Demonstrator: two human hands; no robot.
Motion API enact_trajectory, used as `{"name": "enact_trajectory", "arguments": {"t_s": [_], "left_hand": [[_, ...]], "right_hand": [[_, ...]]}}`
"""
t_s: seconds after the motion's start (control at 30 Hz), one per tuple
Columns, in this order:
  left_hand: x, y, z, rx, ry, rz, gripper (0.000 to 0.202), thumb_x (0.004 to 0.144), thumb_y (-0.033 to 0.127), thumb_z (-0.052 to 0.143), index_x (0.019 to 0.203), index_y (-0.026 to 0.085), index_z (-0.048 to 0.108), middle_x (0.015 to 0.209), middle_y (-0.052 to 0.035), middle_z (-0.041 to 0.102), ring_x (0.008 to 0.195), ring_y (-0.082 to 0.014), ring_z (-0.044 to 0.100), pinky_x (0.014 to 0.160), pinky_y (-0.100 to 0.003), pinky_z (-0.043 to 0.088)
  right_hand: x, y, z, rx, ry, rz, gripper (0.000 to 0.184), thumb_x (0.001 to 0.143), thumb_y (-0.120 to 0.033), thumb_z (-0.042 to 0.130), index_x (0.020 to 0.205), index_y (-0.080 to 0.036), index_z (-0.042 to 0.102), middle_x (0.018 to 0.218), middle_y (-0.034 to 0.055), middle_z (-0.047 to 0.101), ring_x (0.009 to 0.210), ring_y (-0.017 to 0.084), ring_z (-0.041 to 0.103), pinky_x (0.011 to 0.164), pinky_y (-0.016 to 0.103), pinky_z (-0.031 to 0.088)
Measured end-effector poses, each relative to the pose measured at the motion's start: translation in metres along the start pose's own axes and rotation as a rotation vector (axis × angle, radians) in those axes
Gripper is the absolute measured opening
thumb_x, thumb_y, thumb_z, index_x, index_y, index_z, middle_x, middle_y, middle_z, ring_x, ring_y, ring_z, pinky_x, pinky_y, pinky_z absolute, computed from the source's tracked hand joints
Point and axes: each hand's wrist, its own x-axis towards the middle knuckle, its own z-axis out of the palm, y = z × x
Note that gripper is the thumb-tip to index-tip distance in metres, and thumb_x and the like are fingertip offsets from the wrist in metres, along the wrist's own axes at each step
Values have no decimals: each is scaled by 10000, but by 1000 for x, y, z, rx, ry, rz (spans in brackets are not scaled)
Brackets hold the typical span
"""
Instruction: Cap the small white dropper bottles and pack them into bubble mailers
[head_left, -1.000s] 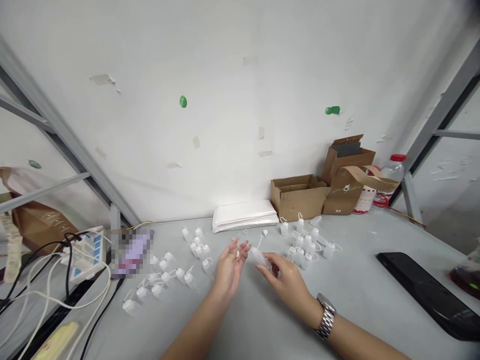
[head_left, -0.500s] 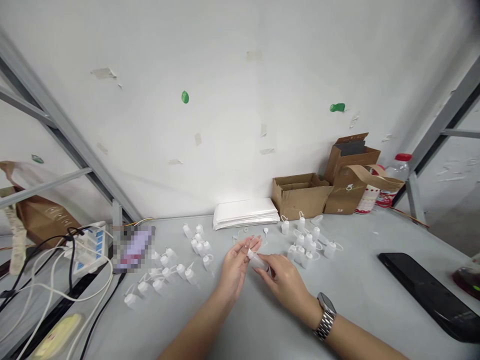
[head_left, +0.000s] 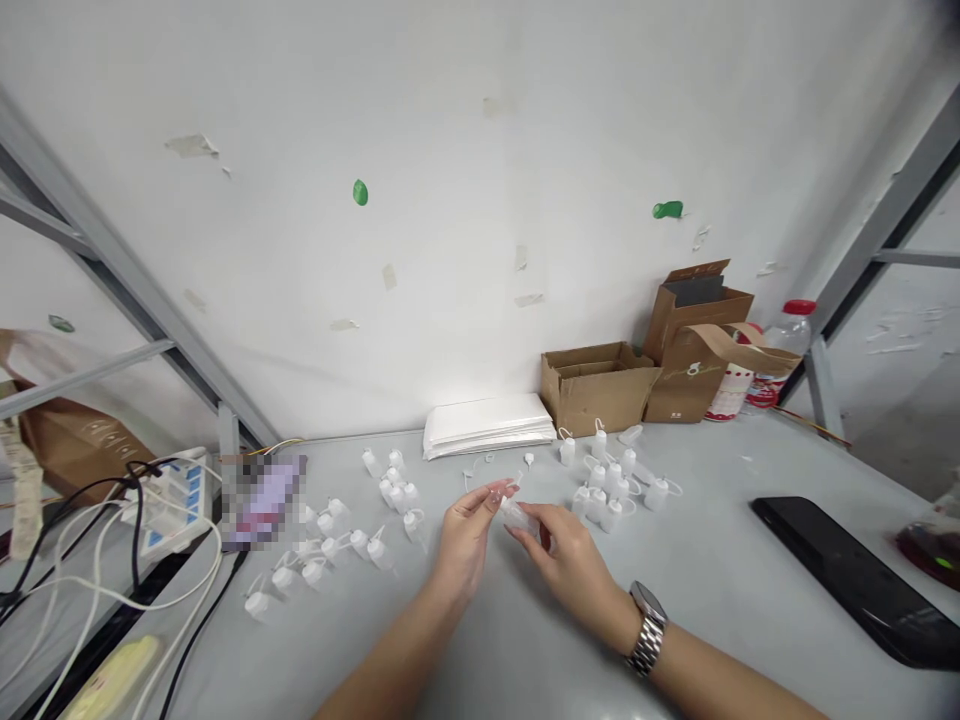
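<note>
While our right hand point(head_left: 564, 552) grips one bottle point(head_left: 519, 514), our left hand point(head_left: 459, 538) pinches its cap point(head_left: 502, 491); two bottle clusters point(head_left: 390, 492) flank them.

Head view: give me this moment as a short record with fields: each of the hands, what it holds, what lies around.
left hand: fingertips pinched at the upper end of the small clear bottle
right hand: grips the bottle's body; metal watch on the wrist
left of the hands: loose small white bottles on the grey table
right of the hands: cluster of white bottles
behind: stack of white sheets, open cardboard box
far right: black flat device
</note>
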Motion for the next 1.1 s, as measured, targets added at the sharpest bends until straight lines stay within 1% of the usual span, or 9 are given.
{"name": "enact_trajectory", "arguments": {"t_s": [0.13, 0.2, 0.3, 0.53, 0.6, 0.73, 0.8, 0.93, 1.1], "left_hand": [[2, 6, 0, -9, -76, 6, 215, 634, 312, 695, 766, 142, 690, 944, -111, 683, 1006, -252, 571, 921, -373, 377], [2, 9, 0, 24, -102, 19, 212, 642, 309, 688, 765, 136, 684, 926, -115, 687, 988, -254, 582, 917, -380, 382], [0, 9, 2, 69, -97, 39, 225, 671, 316, 661, 799, 131, 674, 917, -119, 690, 956, -251, 600, 909, -388, 389], [-5, 10, 5, 118, -79, 53, 182, 659, 275, 675, 784, 141, 675, 923, -111, 694, 961, -232, 597, 919, -360, 381], [-5, 12, 4, 110, -112, 58, 181, 676, 279, 662, 791, 140, 672, 916, -110, 695, 959, -234, 598, 918, -364, 383], [-4, 16, 3, 41, -199, -1, 221, 699, 320, 639, 813, 132, 661, 906, -118, 690, 966, -258, 595, 893, -388, 401], [-4, 18, 4, -2, -224, -41, 236, 701, 331, 637, 830, 134, 654, 947, -123, 677, 986, -265, 585, 890, -390, 403], [-4, 19, 5, 13, -178, -35, 214, 681, 304, 660, 823, 145, 657, 1041, -119, 645, 1032, -257, 553, 889, -361, 393], [0, 17, 2, 47, -140, -32, 245, 676, 312, 662, 854, 144, 674, 961, -105, 664, 959, -229, 568, 849, -342, 399]], "right_hand": [[13, -7, -8, 457, -244, 332, 249, 777, -403, 545, 795, -161, 602, 585, 1, 600, 509, 124, 511, 493, 242, 422], [18, -8, -11, 625, -343, 411, 276, 751, -428, 561, 758, -154, 592, 538, -17, 576, 468, 111, 485, 467, 232, 402], [18, -8, -9, 639, -335, 413, 282, 756, -433, 546, 762, -154, 583, 561, -13, 580, 473, 108, 478, 473, 233, 391], [3, -8, -5, 261, -64, 237, 228, 787, -387, 525, 845, -177, 591, 676, 23, 594, 612, 155, 506, 592, 277, 420], [7, -9, -9, 367, -110, 269, 238, 780, -400, 535, 828, -175, 594, 665, 18, 586, 600, 144, 493, 576, 265, 408], [17, -11, -17, 849, -468, 414, 321, 791, -450, 503, 759, -147, 603, 519, -24, 503, 436, 83, 372, 457, 223, 311], [20, -11, -18, 1036, -574, 495, 362, 793, -471, 492, 787, -130, 614, 489, -28, 479, 404, 70, 331, 434, 220, 269], [20, -8, -14, 1112, -533, 592, 378, 764, -497, 531, 822, -130, 603, 548, -3, 540, 445, 76, 403, 474, 222, 306], [20, -7, -12, 863, -442, 480, 347, 741, -487, 562, 819, -149, 576, 577, -18, 540, 507, 99, 450, 537, 242, 369]]}}
